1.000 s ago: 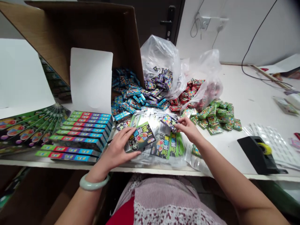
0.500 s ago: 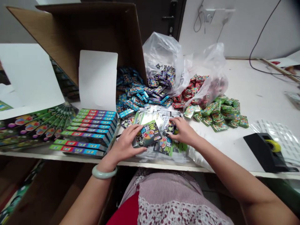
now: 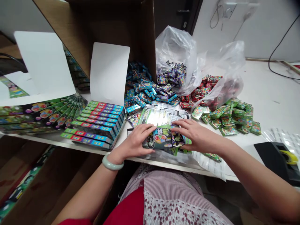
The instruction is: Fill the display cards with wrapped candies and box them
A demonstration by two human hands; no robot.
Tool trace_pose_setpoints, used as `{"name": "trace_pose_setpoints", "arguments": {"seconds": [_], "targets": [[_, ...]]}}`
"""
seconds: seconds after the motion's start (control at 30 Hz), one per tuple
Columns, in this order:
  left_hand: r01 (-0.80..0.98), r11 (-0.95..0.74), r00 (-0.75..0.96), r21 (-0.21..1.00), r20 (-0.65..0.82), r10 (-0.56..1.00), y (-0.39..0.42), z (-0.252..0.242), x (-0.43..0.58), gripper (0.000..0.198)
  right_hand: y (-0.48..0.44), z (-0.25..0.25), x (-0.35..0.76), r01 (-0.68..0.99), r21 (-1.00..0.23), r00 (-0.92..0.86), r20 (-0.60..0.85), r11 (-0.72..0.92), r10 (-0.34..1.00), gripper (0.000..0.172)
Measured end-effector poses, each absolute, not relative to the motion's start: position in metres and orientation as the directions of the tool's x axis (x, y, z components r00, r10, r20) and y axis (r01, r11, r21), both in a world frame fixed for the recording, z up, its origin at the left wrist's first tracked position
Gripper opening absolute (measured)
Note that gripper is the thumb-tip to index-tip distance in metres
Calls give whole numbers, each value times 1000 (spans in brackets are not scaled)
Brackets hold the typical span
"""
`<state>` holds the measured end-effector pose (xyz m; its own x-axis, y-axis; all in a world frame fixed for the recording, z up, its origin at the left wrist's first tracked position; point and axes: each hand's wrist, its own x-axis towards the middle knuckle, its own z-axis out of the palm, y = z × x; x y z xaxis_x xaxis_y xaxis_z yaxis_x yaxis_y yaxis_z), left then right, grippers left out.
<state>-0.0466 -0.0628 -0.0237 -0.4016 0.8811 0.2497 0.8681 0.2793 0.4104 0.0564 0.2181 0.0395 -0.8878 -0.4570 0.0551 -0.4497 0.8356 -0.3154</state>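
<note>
The left hand has a firm grip on the black-and-green printed packet, fingers over its top edge and thumb below. The packet lies low over the near part of the table, above a spread of flat printed pouches. The right hand is curled at its other end, beside a dark purple piece; whether this grip is closed on that piece or merely rests there, I cannot tell.

On the left, a row of slim four-colour packs is lined up in front of an upright white flap, and these look finished. The packet between the hands seems partway, its right end not yet settled.

Plenty appears left over: loose blue boxes spill from the cardboard carton, purple boxes fill the mouth of a clear bag, red boxes lie partly under more clear plastic, and green boxes sit heaped on the right. By these piles and the pouches waiting underneath, the work looks well short of its end
</note>
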Motion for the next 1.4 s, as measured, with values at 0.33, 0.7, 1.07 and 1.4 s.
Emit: {"name": "trace_pose_setpoints", "arguments": {"seconds": [0.33, 0.7, 1.07, 1.4], "targets": [[795, 343, -533, 500, 305, 789, -63, -23, -46, 91, 202, 23, 57, -372, -520, -928, 215, 769, -304, 50], [796, 343, -549, 500, 354, 757, -72, -29, -59, 91, 263, -10, -96, -22, -325, -974, 220, 945, 54, 30], [786, 397, -579, 475, 337, 742, -88, -38, -71, 86, 281, -3, -81, 120, -630, -963, 115, 768, 245, 29], [811, 390, -548, 435, 333, 768, -81, -35, -60, 82, 259, 2, 14, 175, -961, -947, -224, -213, 232, 51]]}}
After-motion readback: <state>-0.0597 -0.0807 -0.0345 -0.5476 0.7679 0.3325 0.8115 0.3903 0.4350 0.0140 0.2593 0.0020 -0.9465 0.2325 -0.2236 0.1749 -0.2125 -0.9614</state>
